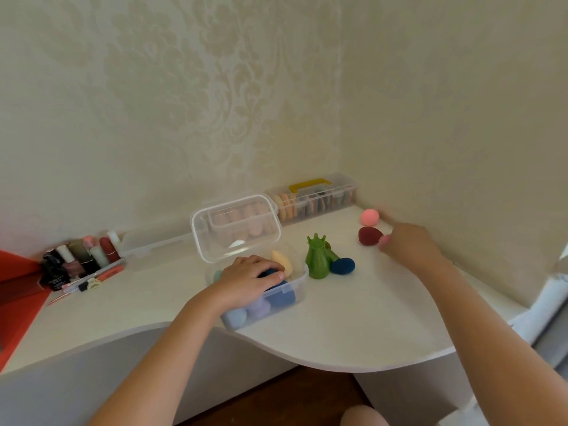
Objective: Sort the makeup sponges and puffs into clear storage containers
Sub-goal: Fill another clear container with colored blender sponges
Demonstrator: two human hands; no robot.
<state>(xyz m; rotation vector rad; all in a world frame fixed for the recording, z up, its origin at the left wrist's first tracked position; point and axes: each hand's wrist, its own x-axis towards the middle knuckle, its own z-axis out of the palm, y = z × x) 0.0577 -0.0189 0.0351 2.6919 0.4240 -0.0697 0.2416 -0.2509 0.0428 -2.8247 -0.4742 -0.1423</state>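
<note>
an open clear box (pixel 296 285) is set near the front edge of the white table (pixel 338 327), its lid (pixel 236 229) tipped up at the 12 o'clock side. the left hand (pixel 249 279) is laid over the box from 7 o'clock, and its fingers are curled round a navy sponge (pixel 270 273) inside the box. a yellow sponge (pixel 281 261) is seen just at 1 o'clock of that hand, also inside. through the front wall a pale blue sponge (pixel 235 316), a lilac sponge (pixel 259 307) and a mid-blue sponge (pixel 281 298) are seen packed together.

at 3 o'clock of the box a green stand (pixel 316 258) is placed upright, with a dark blue puff (pixel 342 265) touching its right side. further off at 2 o'clock a maroon sponge (pixel 368 235) is found, and a pink sponge (pixel 369 217) just beyond it at 12 o'clock.

the right hand (pixel 408 244) is stretched towards the maroon sponge from 3 o'clock; its fingers are loosely bent, nothing is gripped, and one fingertip is just beside the sponge, though blurred.

a shut handled case (pixel 310 198) filled with puffs is set against the wall. cosmetics (pixel 76 259) are gathered at 9 o'clock.
</note>
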